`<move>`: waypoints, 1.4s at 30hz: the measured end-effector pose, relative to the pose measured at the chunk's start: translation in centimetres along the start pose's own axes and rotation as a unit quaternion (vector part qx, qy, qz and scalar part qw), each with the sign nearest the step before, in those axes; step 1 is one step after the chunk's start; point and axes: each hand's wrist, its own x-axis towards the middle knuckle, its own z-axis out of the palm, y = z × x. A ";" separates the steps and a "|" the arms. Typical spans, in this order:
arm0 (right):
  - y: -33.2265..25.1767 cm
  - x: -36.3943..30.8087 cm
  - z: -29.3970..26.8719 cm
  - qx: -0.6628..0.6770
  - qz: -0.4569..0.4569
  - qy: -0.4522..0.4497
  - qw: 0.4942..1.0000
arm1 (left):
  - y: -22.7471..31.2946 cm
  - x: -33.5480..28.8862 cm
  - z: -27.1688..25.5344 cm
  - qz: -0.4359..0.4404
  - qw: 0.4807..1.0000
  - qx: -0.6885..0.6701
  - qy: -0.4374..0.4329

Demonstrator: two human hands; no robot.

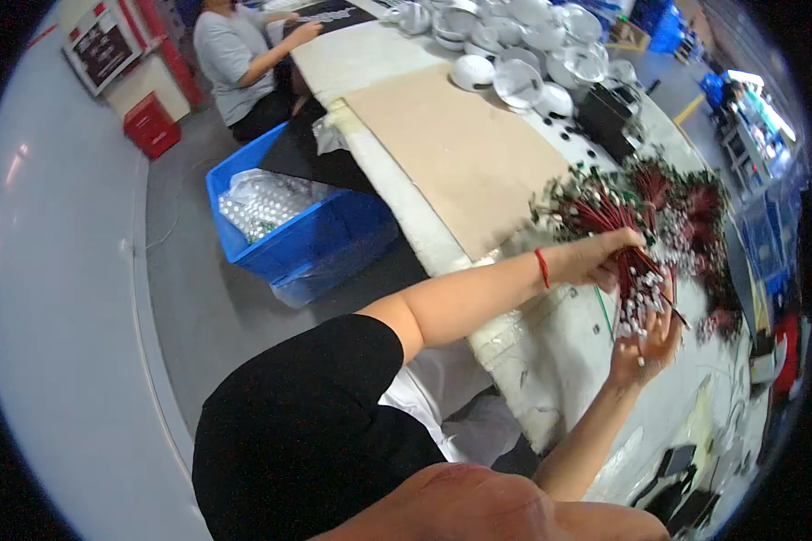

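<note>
bundle of red wires (pixel 624 261) with white connectors over desk (pixel 550 343), just beside wire heap (pixel 686 203). left hand (pixel 595 257) closed round bundle; right hand (pixel 645 347) open, cupped under connector ends. one bundle gathered, most of heap left unsorted.

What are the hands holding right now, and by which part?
A bundle of red wires with white plastic connectors: left hand grips the wire stems, right hand cups the connector ends.

a blue crate (pixel 309 236) of small white parts sat beside the table (pixel 370 54); white bowl-shaped housings (pixel 514 41) lay piled beyond a cardboard sheet (pixel 465 153).
</note>
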 end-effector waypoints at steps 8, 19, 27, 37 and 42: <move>0.8 0.3 0.1 -0.094 -0.004 0.031 0.995 | 1.8 -1.5 -1.5 0.016 0.994 0.097 -0.057; 0.8 0.3 -1.2 -0.193 0.010 -0.054 0.980 | 2.3 -0.5 -2.0 0.061 0.990 0.124 0.022; -0.1 0.7 -2.2 -0.243 0.011 -0.168 0.955 | 2.3 -0.3 -1.9 0.120 0.984 0.101 0.087; -0.3 0.7 -2.5 -0.129 0.026 -0.192 0.973 | 2.5 0.2 -3.6 0.172 0.964 0.160 0.129; 0.2 -0.1 0.0 -0.267 0.028 -0.136 0.954 | 2.7 -0.5 -2.2 0.199 0.938 0.219 0.183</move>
